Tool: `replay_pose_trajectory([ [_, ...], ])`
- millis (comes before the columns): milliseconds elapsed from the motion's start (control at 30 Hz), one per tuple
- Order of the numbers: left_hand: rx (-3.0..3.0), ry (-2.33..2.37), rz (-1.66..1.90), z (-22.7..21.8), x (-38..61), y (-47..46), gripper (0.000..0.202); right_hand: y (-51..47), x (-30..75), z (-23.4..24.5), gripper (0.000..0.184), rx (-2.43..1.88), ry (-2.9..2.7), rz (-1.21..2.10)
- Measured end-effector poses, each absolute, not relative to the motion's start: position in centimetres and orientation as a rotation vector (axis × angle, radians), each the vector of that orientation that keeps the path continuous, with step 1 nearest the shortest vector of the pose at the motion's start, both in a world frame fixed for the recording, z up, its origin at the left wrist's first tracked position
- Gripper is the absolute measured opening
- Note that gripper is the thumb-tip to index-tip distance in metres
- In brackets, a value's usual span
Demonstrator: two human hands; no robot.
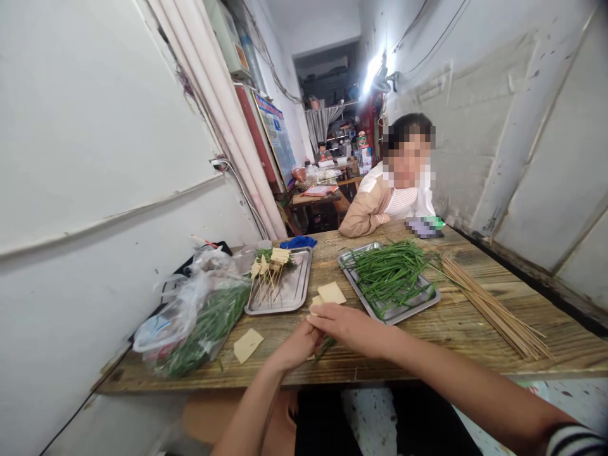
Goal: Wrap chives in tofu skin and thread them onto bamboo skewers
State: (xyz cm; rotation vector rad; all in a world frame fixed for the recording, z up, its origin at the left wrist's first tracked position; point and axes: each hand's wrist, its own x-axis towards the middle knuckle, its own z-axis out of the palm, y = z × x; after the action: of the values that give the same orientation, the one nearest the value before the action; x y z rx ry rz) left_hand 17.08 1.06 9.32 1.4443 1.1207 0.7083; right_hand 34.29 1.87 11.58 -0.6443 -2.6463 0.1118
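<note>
My left hand (300,345) is curled near the table's front edge, fingers bent inward. Across its fingertips reaches my right hand (349,326), its fingers pressed together. Whatever the two hands grip between them is hidden. A bit of green chive (325,348) shows just under my right hand. Right beyond the fingers lie pale tofu sheets (332,292), partly covered by my hand. Another tofu sheet (247,346) rests to the left. Behind my right hand, a metal tray (408,311) bears a heap of cut chives (387,272).
A second tray (297,285) holds skewered tofu rolls (272,266) with greens. Plastic bags of greens (204,329) crowd the left side. Bamboo skewers (498,310) lie on the right. Across the wooden table (456,342) a person (368,199) leans beside a phone (424,228).
</note>
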Motion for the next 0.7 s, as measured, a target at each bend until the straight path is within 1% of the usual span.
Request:
replay_pose_trajectory([
  [67,1.351,1.063,0.538,10.2,15.9,0.4,0.046,2.0,33.7,11.1,0.038,-0.563,-2.714,0.145],
  [133,1.272,1.020,0.442,11.0,14.8,-0.1,0.046,1.6,32.9,10.8,0.036,-0.578,-2.757,0.108],
  [300,1.140,0.868,0.396,12.2,12.1,-0.3,0.039,0.4,31.2,11.7,0.022,-0.649,-2.904,-0.034],
  [400,1.121,0.832,0.402,12.2,11.0,-0.1,0.036,0.6,30.4,12.2,0.021,-0.658,-2.932,0.018],
  [500,1.133,0.869,0.467,11.4,10.4,0.1,0.037,1.3,29.5,11.5,0.022,-0.698,-2.906,0.114],
  [633,1.213,0.968,0.624,9.5,10.1,0.5,0.038,2.4,28.4,8.9,0.016,-0.783,-2.737,0.127],
  [700,1.244,1.094,0.701,8.5,10.0,0.6,0.036,3.0,27.9,7.2,0.016,-0.779,-2.674,0.154],
])
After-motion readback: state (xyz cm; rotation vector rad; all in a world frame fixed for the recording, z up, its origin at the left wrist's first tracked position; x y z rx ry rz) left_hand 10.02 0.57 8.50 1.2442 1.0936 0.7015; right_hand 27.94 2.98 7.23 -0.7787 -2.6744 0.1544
